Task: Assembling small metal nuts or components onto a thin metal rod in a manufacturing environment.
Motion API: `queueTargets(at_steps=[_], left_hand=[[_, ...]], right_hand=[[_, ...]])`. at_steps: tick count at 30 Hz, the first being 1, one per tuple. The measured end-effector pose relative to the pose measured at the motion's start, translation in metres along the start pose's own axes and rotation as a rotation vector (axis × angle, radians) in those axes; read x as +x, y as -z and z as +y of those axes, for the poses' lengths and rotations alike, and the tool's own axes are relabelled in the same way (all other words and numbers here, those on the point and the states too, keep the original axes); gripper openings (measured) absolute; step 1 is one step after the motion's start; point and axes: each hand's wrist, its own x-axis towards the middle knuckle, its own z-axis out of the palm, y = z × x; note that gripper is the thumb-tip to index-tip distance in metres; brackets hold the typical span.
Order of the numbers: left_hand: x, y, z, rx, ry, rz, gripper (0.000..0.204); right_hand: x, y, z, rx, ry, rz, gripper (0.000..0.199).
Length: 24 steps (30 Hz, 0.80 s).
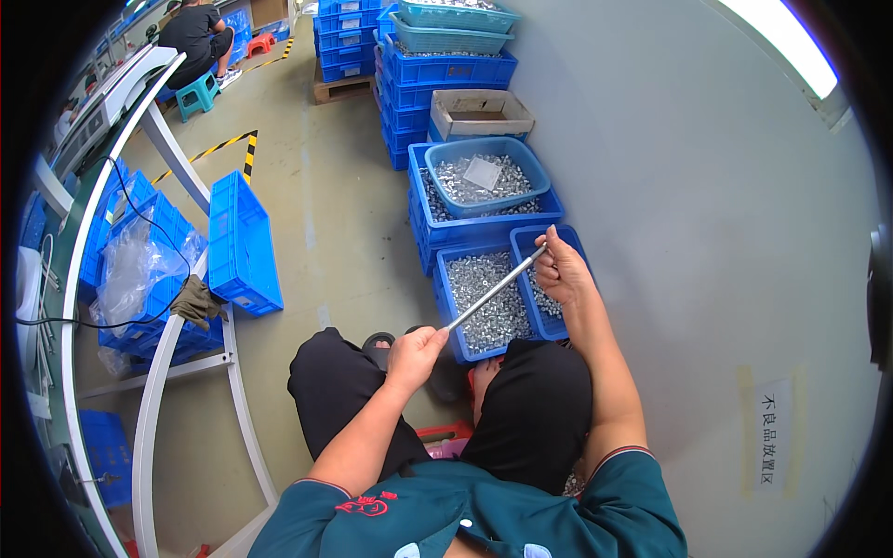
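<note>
A thin silvery metal rod (496, 288) slants across the space above my knees. My left hand (417, 355) is closed around its lower end, near my left knee. At the upper end, my right hand (562, 267) pinches the rod between thumb and fingers. Beneath the rod stands a blue bin (457, 332) full of small shiny metal parts (486, 321). A second, narrower blue bin (567, 240) of similar parts sits to its right, partly hidden by my right hand and forearm.
Behind these bins, a light-blue basin (538, 177) of parts rests on a larger blue crate (420, 191). Stacked crates (406, 98) stand farther back along the grey wall (688, 232). At left are a white-framed bench (153, 423) and an upturned blue crate (244, 242). A person (193, 42) sits far left.
</note>
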Motion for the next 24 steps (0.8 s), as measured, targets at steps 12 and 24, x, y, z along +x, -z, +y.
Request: queueTargets(at_steps=[12, 24], left_hand=[[-0.0028, 0.0024, 0.005, 0.048, -0.002, 0.069, 0.038], [-0.0025, 0.0024, -0.0009, -0.029, -0.003, 0.063, 0.039]], right_hand=[[-0.0046, -0.0091, -0.0013, -0.132, 0.107, -0.07, 0.024], [-0.0084, -0.0085, -0.0046, 0.025, 0.041, -0.254, 0.017]])
